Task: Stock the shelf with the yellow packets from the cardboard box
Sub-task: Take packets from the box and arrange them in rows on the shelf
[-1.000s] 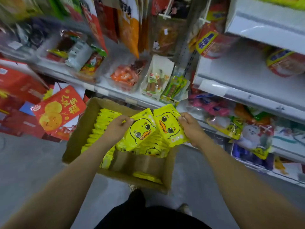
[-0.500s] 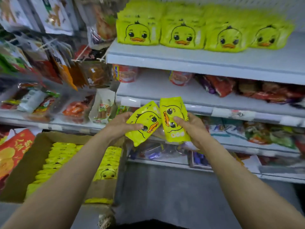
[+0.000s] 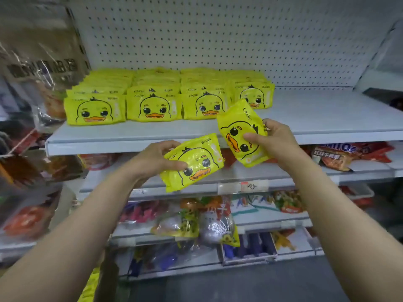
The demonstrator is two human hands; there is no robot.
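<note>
1. Two yellow packets w/ duck face are in hand, in front of the top shelf (image 3: pixel 135 136), not yet on it. Left packet (image 3: pixel 196 162) is tilted, duck face roughly upright, low, below the shelf's front edge. Right packet (image 3: pixel 242 136) is turned sideways and higher, its top corner overlapping the shelf edge.
2. Left hand (image 3: pixel 152 159) grips the left packet at its left end, thumb on the front, fingers curled behind.
3. Right hand (image 3: pixel 274 138) grips the right packet on its right side, thumb pressed on the duck face, fingers wrapped round the back.
4. On the top shelf: four rows of stocked packets (image 3: pixel 153 105), same yellow duck print, standing face-forward, rows side by side and touching. The rightmost row sits further back. Bare shelf to the right of them.
5. Behind: white pegboard (image 3: pixel 218 35).
6. Lower shelves hold mixed snack bags (image 3: pixel 340 155) (red, orange, green; labels too blurred to read). A price tag (image 3: pixel 250 186) sits on the second shelf's edge.
</note>
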